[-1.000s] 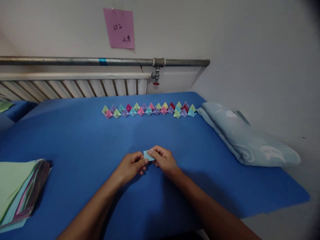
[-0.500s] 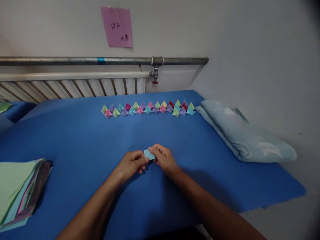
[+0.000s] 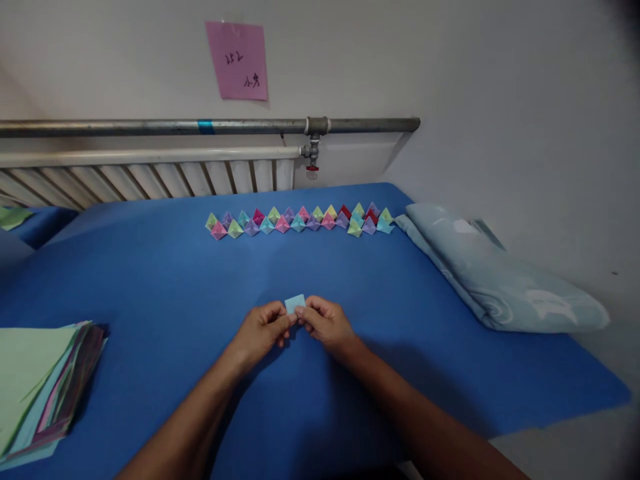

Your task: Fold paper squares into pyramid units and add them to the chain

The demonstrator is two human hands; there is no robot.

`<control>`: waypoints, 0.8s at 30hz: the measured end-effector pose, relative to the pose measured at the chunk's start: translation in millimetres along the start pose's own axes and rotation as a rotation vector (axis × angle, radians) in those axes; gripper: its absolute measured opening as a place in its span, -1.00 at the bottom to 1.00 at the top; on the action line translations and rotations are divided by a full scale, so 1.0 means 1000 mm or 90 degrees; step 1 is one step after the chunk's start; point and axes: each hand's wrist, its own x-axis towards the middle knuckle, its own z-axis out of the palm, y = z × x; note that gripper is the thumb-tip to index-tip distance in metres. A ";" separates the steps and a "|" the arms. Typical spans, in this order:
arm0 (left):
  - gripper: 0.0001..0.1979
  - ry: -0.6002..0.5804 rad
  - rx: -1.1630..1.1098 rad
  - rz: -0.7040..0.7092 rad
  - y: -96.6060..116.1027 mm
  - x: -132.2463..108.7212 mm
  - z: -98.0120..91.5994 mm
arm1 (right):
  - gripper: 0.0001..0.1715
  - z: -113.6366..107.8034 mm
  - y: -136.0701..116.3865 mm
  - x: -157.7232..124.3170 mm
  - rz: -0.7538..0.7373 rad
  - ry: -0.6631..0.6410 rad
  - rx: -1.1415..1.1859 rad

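Observation:
A small light-blue piece of folded paper [image 3: 295, 304] is held between my two hands, above the blue bed surface [image 3: 165, 287]. My left hand [image 3: 265, 325] pinches its lower left part between thumb and fingers. From the other side, my right hand [image 3: 327, 323] grips it, the thumb lying across its lower right corner. The fingers beneath the paper are partly hidden. Farther back, several folded paper boats [image 3: 299, 223] in pink, green, purple, blue, yellow and red stand in two close rows.
To the left lies a stack of coloured paper sheets [image 3: 35, 380]. A folded pale-blue blanket [image 3: 500, 273] rests at the right by the wall. Along the back run a radiator [image 3: 150, 175] and a metal pipe [image 3: 255, 126], with a pink note [image 3: 237, 61] above.
My right hand has shifted slightly down, its thumb moving from the paper's upper edge to its lower right corner. The view has tilted a little, so the background sits lower.

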 end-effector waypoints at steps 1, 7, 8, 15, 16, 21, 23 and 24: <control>-0.60 -0.013 0.002 -0.003 0.000 0.000 -0.001 | -0.67 0.000 -0.001 0.000 0.004 -0.001 0.006; -0.57 -0.034 -0.060 -0.042 0.006 -0.004 -0.013 | -0.66 -0.001 -0.007 -0.006 0.046 -0.056 0.034; -0.58 -0.031 -0.071 -0.037 0.006 -0.005 -0.014 | -0.67 0.000 -0.007 -0.006 0.045 -0.060 0.027; -0.67 -0.040 -0.138 -0.071 0.006 -0.004 -0.012 | -0.68 0.001 -0.008 -0.006 0.058 -0.065 0.028; -0.67 -0.025 -0.158 -0.075 0.007 -0.004 -0.012 | -0.70 0.001 -0.009 -0.007 0.054 -0.045 0.042; -0.67 0.033 -0.232 -0.092 0.008 -0.003 -0.014 | -0.80 0.000 -0.006 -0.012 -0.123 0.039 -0.012; -0.68 0.034 -0.255 -0.101 0.007 -0.003 -0.015 | -0.81 0.000 -0.004 -0.014 -0.197 0.009 -0.087; -0.69 0.032 -0.264 -0.106 0.007 -0.003 -0.015 | -0.81 0.001 -0.003 -0.014 -0.222 -0.007 -0.116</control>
